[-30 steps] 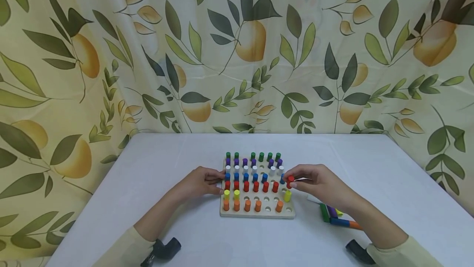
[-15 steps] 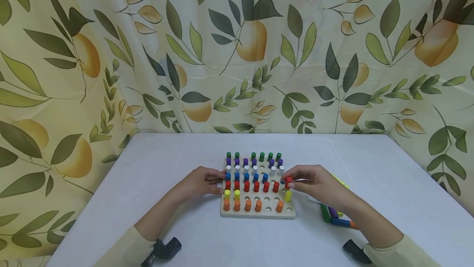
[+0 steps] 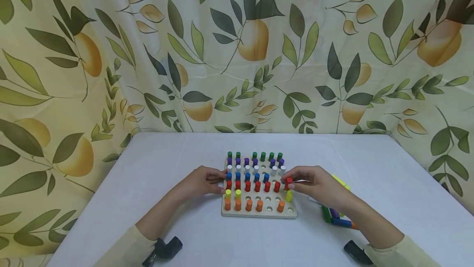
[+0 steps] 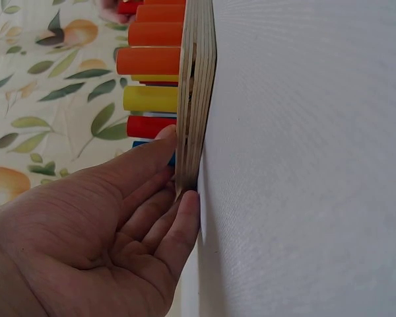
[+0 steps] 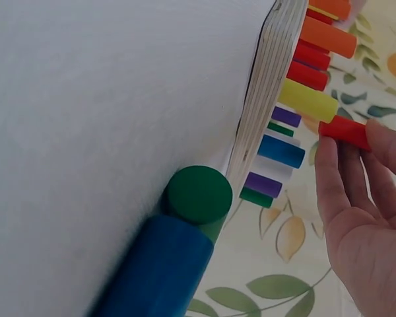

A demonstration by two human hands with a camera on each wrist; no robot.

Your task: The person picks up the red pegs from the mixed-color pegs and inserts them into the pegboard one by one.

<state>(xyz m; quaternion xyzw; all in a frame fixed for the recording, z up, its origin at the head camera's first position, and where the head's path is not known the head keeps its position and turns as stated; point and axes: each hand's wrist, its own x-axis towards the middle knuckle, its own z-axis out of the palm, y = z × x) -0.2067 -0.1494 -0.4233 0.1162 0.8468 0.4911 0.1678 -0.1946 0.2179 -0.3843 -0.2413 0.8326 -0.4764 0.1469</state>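
A pale wooden pegboard (image 3: 255,214) holds upright pegs in rows of green, purple, white, blue, red, yellow and orange. My left hand (image 3: 201,182) grips its left edge (image 4: 195,105), thumb on the top face beside a red peg (image 4: 148,126) and fingers against the side. Thumb and fingers of my right hand (image 3: 314,181) pinch a red peg (image 5: 343,131), close over the right end of the red row. Just in front of it stands a yellow peg (image 3: 289,196); a blue peg behind is mostly hidden by the fingers.
Loose pegs lie on the white table (image 3: 192,238) right of the board, partly under the right forearm, among them a green peg (image 3: 326,214) and a blue peg (image 3: 341,222). A patterned curtain (image 3: 229,82) hangs behind the table.
My right hand has moved slightly left with the red peg, bringing it over the right end of the red row. The left hand stays at the board's edge.
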